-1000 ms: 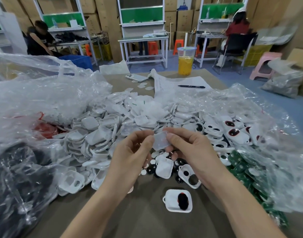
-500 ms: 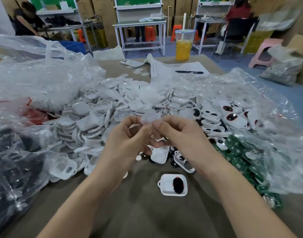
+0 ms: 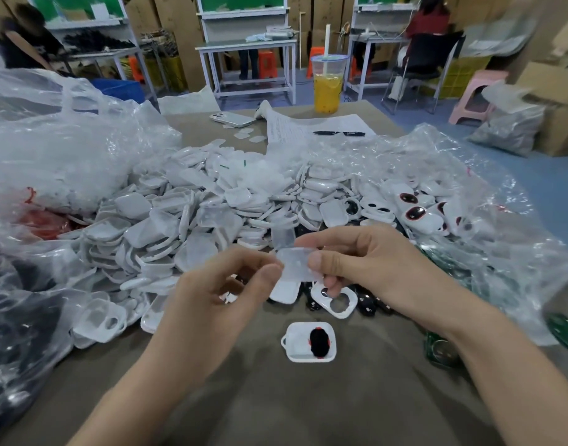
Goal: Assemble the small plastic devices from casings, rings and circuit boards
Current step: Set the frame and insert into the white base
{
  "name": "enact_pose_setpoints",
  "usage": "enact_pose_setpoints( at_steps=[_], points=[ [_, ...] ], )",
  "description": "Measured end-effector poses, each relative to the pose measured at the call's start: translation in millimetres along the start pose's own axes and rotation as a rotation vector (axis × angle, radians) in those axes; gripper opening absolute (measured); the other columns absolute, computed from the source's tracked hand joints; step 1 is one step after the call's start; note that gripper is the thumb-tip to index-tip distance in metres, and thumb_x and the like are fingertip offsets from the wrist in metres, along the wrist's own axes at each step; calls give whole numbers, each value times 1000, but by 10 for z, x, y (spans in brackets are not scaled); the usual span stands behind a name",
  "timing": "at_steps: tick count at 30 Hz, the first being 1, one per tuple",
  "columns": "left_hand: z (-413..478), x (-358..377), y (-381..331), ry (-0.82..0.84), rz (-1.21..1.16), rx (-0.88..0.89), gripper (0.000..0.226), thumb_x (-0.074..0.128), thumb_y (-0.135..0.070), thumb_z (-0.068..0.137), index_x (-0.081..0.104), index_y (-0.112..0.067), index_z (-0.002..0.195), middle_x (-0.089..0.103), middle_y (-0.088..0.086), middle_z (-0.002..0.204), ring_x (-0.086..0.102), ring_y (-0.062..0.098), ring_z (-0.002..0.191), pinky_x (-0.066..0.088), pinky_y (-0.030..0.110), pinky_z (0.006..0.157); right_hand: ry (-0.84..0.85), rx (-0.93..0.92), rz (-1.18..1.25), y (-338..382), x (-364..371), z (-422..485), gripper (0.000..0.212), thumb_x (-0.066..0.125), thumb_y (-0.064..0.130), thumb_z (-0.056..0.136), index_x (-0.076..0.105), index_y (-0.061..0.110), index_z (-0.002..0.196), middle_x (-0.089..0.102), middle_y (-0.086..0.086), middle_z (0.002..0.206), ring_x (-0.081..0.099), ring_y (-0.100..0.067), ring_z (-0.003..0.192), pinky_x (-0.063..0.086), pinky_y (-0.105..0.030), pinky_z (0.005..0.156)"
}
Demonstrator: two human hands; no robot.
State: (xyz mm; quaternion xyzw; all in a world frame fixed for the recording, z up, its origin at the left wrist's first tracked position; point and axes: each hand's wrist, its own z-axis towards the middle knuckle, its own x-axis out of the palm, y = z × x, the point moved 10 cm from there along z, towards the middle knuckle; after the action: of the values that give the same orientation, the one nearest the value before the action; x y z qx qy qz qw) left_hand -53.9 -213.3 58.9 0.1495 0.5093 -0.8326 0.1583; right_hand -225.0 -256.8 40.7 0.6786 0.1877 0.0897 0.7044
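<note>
Head view looks down on a brown counter (image 3: 276, 397) in a workshop with a blue floor (image 3: 549, 175) and stacked cartons along the far wall. Two people sit at benches, one at 11 o'clock (image 3: 25, 40) and one at 1 o'clock (image 3: 427, 20). One pink stool (image 3: 475, 91) stands at 2 o'clock.

I count one cup of yellow drink (image 3: 328, 85) at 12 o'clock, one phone (image 3: 231, 119) just left of it, and one pen (image 3: 339, 133) lying on a printed sheet (image 3: 308, 127). A heap of white casings (image 3: 186, 220), too many to count, spreads from 9 to 1 o'clock between two clear bags, one at 10 o'clock (image 3: 60, 149) and one at 3 o'clock (image 3: 469, 194). Green circuit boards (image 3: 442, 350) lie at 4 o'clock, partly under the bag.

At centre my left grip (image 3: 212, 297) and right grip (image 3: 372, 268) each pinch one clear plastic cover (image 3: 297, 263) between thumb and forefinger, above the counter. One open casing with a black insert (image 3: 308, 342) lies alone at 6 o'clock.
</note>
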Motion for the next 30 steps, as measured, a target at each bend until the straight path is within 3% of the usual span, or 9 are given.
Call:
enact_pose_setpoints(
  at_steps=[5, 7, 9, 13, 16, 18, 21, 27, 30],
  points=[
    [-41, 114, 82, 12, -155, -128, 9, 75, -43, 87, 72, -41, 95, 73, -8, 87, 66, 7, 79, 53, 25, 75, 42, -34, -82, 10, 111, -40, 27, 76, 28, 88, 72, 37, 113, 72, 2, 72, 68, -12, 64, 56, -27, 64],
    [-62, 116, 122, -6, -129, -157, 11, 72, -32, 90, 72, -40, 96, 73, -8, 85, 65, 10, 76, 51, 23, 72, -37, -87, -77, 39, 28, -81, 32, 73, 40, 87, 68, 41, 119, 73, 0, 83, 69, -13, 71, 59, -33, 71],
    [-104, 166, 156, 31, -121, -201, 15, 69, -29, 88, 72, -42, 96, 74, -10, 87, 65, 18, 79, 50, 21, 71, -157, -166, -141, 77, -145, -186, 33, 65, 54, 85, 67, 46, 117, 73, 5, 95, 70, -9, 81, 58, -29, 81],
    [-174, 323, 99, 165, 26, -193, 20, 65, -38, 86, 66, -53, 100, 72, -20, 85, 62, 12, 72, 46, 11, 65, -224, -311, -671, 130, -222, -430, 26, 55, 62, 92, 66, 46, 109, 64, 24, 108, 60, 1, 107, 39, -7, 91],
    [-190, 327, 36, 159, 75, -163, 18, 63, -44, 85, 66, -53, 100, 70, -20, 78, 60, 5, 66, 43, 10, 62, -106, -426, -988, 86, -33, -489, 36, 54, 67, 89, 70, 38, 103, 59, 22, 115, 52, -5, 116, 40, -23, 102],
    [-218, 273, 12, 127, 90, -142, 16, 59, -52, 85, 69, -51, 98, 69, -20, 74, 60, 3, 65, 41, 8, 60, -49, -446, -1043, 48, 41, -494, 42, 56, 71, 86, 69, 36, 106, 59, 17, 120, 50, -10, 119, 45, -36, 102],
    [-309, 216, -7, 119, 144, -107, 26, 53, -59, 82, 70, -51, 99, 69, -24, 76, 66, 1, 69, 41, 5, 61, -8, -424, -1092, 9, 73, -465, 56, 55, 76, 82, 69, 35, 117, 58, 13, 127, 47, -13, 125, 46, -43, 104],
    [-370, 279, -36, 198, 198, -57, 14, 60, -51, 94, 66, -53, 107, 71, -22, 87, 67, 7, 72, 45, 10, 60, 125, -284, -1078, -181, 150, -443, 70, 45, 90, 74, 63, 44, 123, 43, 22, 144, 20, -2, 144, 18, -31, 120],
    [-367, 285, -19, 209, 177, -81, 13, 61, -51, 96, 67, -54, 106, 72, -20, 88, 68, 8, 75, 45, 10, 61, 126, -271, -1070, -202, 162, -451, 67, 44, 88, 75, 63, 44, 122, 41, 25, 144, 16, 1, 145, 15, -32, 123]
  ],
)
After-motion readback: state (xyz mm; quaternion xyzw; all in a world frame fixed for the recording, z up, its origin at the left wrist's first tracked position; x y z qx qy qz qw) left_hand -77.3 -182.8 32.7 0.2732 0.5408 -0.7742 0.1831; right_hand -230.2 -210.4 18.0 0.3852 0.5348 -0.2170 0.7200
